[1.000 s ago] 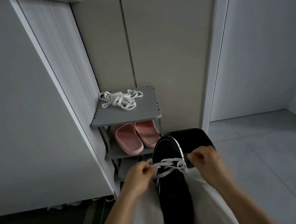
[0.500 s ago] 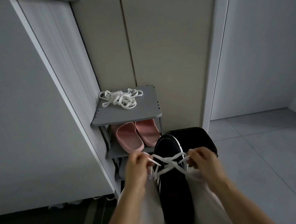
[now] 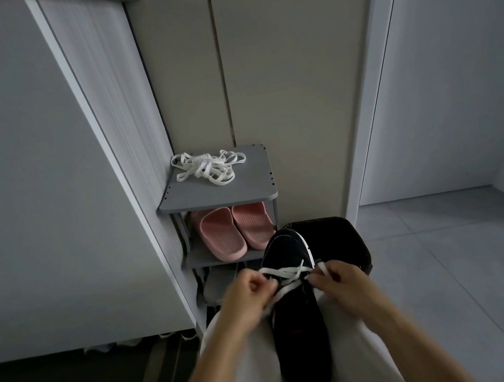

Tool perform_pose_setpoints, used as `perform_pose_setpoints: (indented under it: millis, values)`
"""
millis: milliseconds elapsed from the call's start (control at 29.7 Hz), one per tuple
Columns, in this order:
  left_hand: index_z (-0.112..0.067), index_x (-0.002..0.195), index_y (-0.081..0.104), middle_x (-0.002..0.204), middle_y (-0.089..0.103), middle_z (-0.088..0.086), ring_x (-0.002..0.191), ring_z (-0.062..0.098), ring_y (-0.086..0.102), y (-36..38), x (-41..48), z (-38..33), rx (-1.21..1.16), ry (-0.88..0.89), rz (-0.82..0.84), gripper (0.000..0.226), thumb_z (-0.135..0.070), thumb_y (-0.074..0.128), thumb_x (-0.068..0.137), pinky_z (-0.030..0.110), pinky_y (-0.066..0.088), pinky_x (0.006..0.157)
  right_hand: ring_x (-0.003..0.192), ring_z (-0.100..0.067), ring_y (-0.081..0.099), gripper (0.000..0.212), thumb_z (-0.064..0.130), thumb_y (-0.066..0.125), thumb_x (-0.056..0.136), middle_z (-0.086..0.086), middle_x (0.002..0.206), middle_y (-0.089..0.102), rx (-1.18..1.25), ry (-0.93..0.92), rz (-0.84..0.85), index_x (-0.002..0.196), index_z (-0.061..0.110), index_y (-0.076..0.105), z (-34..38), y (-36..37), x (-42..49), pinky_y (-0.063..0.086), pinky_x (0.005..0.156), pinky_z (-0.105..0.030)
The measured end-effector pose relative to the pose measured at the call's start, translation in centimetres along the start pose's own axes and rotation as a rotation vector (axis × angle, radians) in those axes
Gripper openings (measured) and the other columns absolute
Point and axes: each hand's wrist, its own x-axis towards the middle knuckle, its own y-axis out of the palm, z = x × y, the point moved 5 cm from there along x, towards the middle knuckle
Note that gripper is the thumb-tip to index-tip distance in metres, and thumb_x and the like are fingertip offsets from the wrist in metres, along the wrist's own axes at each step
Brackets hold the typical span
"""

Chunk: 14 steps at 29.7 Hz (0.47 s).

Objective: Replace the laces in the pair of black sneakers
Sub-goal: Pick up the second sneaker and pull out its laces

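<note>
A black sneaker (image 3: pixel 299 327) lies on my lap with its toe pointing away from me. A white lace (image 3: pixel 284 276) crosses its eyelets near the toe. My left hand (image 3: pixel 248 296) pinches one end of this lace at the sneaker's left side. My right hand (image 3: pixel 339 282) pinches the other end at the right side, with a short tip sticking up above the fingers. A loose heap of white laces (image 3: pixel 208 169) lies on top of the grey shoe rack (image 3: pixel 256 187). The second sneaker is not in view.
Pink slippers (image 3: pixel 235 229) sit on the rack's middle shelf, and a grey shoe (image 3: pixel 219 285) is on the shelf below. A black bag-like object (image 3: pixel 336 237) stands behind the sneaker. A white cabinet (image 3: pixel 31 191) rises at the left; grey floor tiles (image 3: pixel 450 259) spread right.
Both hands have shifted slightly along the lace at the sneaker's front eyelets. The crossed lace now lies flatter across the shoe.
</note>
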Motion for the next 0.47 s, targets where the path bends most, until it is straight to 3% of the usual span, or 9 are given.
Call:
perform_pose_setpoints:
  millis: [101,269,370,471]
  values:
    - [-0.021,0.093,0.053,0.077,0.053,-0.008,0.067,0.004,0.050,1.3,0.1,0.0,-0.012,0.057,0.012,0.012,-0.018,0.063,0.086,0.018,0.039,0.062,0.057,-0.007,0.047,0.016,0.016,0.067,0.083,0.002,0.063,0.053,-0.033,-0.024,-0.004,0.080,0.002,0.060,0.6,0.2,-0.1,0.036,0.048,-0.008]
    - [-0.025,0.069,0.051,0.061,0.051,-0.007,0.052,0.006,0.047,0.7,1.2,0.0,0.166,0.089,0.058,0.022,-0.017,0.062,0.086,0.021,0.038,0.055,0.050,0.002,0.050,0.019,0.012,0.062,0.087,0.002,0.061,0.056,-0.041,-0.098,-0.046,0.070,0.007,0.056,0.9,0.1,-0.3,0.039,0.050,-0.008]
    - [-0.027,0.067,0.047,0.061,0.051,-0.010,0.054,0.002,0.046,-0.8,0.9,-0.9,0.268,0.180,-0.041,0.027,-0.014,0.057,0.089,0.018,0.036,0.056,0.046,0.002,0.049,0.020,0.005,0.056,0.090,0.000,0.058,0.057,0.268,-0.095,-0.156,0.071,0.008,0.055,0.3,-0.7,-0.2,0.038,0.046,-0.010]
    - [-0.022,0.069,0.046,0.065,0.049,-0.006,0.063,0.015,0.048,-5.7,1.5,-0.9,0.153,0.120,-0.353,0.026,-0.007,0.053,0.089,0.017,0.034,0.051,0.042,-0.002,0.045,0.023,0.003,0.048,0.094,0.001,0.056,0.053,0.742,-0.039,-0.358,0.073,0.011,0.050,-0.9,-3.4,0.1,0.036,0.041,-0.012]
